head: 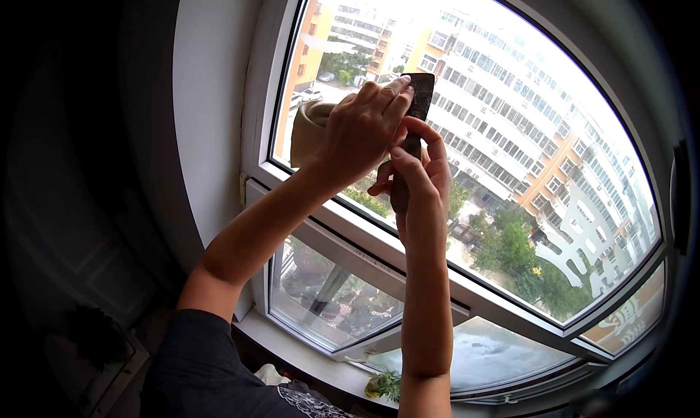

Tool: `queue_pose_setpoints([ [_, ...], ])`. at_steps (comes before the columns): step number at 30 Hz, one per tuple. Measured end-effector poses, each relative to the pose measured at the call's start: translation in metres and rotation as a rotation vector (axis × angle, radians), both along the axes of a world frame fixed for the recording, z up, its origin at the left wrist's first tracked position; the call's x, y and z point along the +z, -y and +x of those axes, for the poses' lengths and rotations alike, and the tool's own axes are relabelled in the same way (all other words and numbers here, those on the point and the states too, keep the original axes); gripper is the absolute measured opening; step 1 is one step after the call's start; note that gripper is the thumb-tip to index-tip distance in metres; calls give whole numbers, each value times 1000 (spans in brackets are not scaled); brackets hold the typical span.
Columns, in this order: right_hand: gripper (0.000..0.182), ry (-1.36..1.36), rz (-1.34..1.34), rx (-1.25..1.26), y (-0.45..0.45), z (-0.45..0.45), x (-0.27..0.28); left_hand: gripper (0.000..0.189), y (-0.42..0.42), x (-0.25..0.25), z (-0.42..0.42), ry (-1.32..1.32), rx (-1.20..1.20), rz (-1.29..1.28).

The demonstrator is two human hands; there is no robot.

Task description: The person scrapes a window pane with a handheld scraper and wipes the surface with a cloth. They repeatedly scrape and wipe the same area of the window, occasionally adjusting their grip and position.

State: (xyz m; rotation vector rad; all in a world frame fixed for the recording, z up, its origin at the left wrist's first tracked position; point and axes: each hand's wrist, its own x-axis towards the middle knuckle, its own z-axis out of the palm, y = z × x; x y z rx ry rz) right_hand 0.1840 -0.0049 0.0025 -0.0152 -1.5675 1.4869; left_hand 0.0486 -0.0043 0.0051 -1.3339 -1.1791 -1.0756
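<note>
My right hand (pixel 424 180) holds a dark, flat, scraper-like tool (pixel 421 95) by its narrow lower part, with the wide end up, in front of the window pane. The extended fingers of my left hand (pixel 372 120) lie against the edge of that wide end; its thumb is hidden. Just left of that hand's back is a beige, curled, soft-looking piece (pixel 306 136), perhaps cloth or paper. Its far part is hidden, and I cannot tell if the left hand grips it.
The large window's white frame (pixel 350 218) runs below my hands. Under it, a lower pane (pixel 333 292) shows plants behind it. A window sash (pixel 503 352) stands tilted at the lower right. A small green plant (pixel 385 385) is by the sill (pixel 306 352).
</note>
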Motion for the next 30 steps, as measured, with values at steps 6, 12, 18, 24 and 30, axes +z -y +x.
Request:
queue_pose_setpoints([
  [6, 19, -145, -168, 197, 0, -8, -1, 45, 0, 0, -2, 34, -58, -8],
  [12, 11, -139, -161, 228, 1, -18, 21, 40, -4, 17, -15, 68, -92, 26],
  [18, 9, -154, -244, 258, 9, -18, 20, 34, -1, 14, -17, 28, -143, 21],
  [24, 8, -157, -206, 258, 6, -26, 17, 38, -10, 14, -23, 57, -190, 61],
  [30, 6, -204, -182, 250, -1, -36, 23, 41, -10, 24, -23, 79, -189, 65],
])
